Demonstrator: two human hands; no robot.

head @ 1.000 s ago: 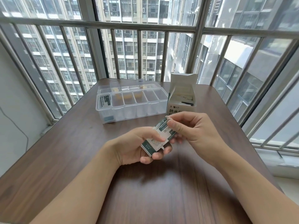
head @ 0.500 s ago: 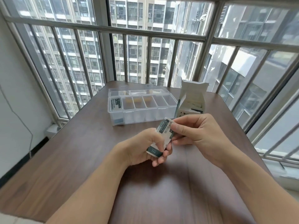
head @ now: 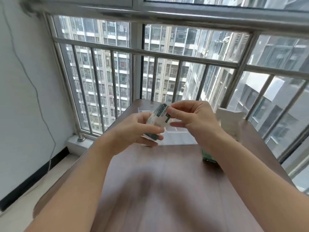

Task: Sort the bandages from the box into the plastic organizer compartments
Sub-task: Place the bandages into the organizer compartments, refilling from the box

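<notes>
Both hands are raised over the brown table (head: 167, 190) and share a stack of white-and-green wrapped bandages (head: 158, 120). My left hand (head: 138, 129) grips the lower end of the stack. My right hand (head: 194, 118) pinches the top bandage near its upper end between thumb and forefinger. The clear plastic organizer (head: 177, 138) lies behind the hands, mostly hidden by them. The opened white bandage box (head: 230, 124) stands to the right, its green base partly covered by my right forearm.
Metal window bars (head: 167, 54) close off the far and right sides just beyond the table. A white wall with a hanging cable (head: 41, 114) is on the left. The table's left edge drops to the floor.
The view has tilted up and swung left. Both hands have lifted the bandage stack higher, so it now covers the organizer. The right hand's pinch has moved toward the top end.
</notes>
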